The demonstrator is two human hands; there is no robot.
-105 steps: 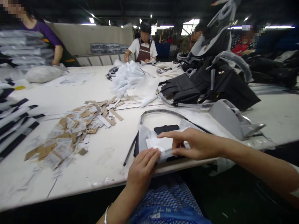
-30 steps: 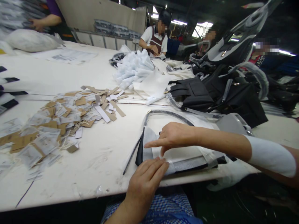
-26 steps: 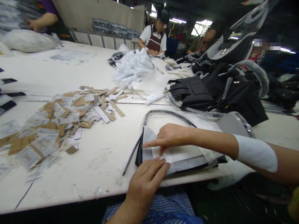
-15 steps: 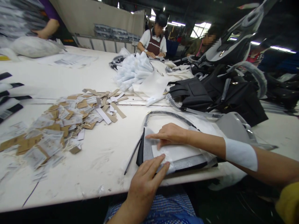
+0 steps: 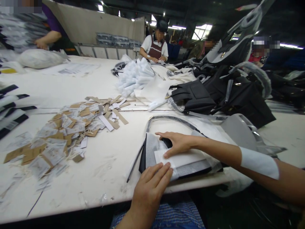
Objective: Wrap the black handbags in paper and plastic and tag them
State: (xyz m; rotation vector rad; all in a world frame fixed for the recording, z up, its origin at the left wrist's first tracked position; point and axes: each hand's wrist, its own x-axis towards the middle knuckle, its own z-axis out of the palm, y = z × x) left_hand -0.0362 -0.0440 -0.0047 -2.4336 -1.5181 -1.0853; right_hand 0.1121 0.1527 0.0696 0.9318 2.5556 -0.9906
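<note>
Bag (image 5: pixel 195 168) under 2 hands (image 5: pixel 149 187)

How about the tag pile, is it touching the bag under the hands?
Apart: the head view shows white tabletop between the tag pile and the bag.

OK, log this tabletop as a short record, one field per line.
Left hand: fingers on the near edge of the white sheet
Right hand: thumb at the white sheet, index finger extended
Main item: black handbag, lying flat, handle loop on its far side
Left of it: heap of hang tags
Beyond: black bags, white rolls
Farther back: person in brown apron
</note>
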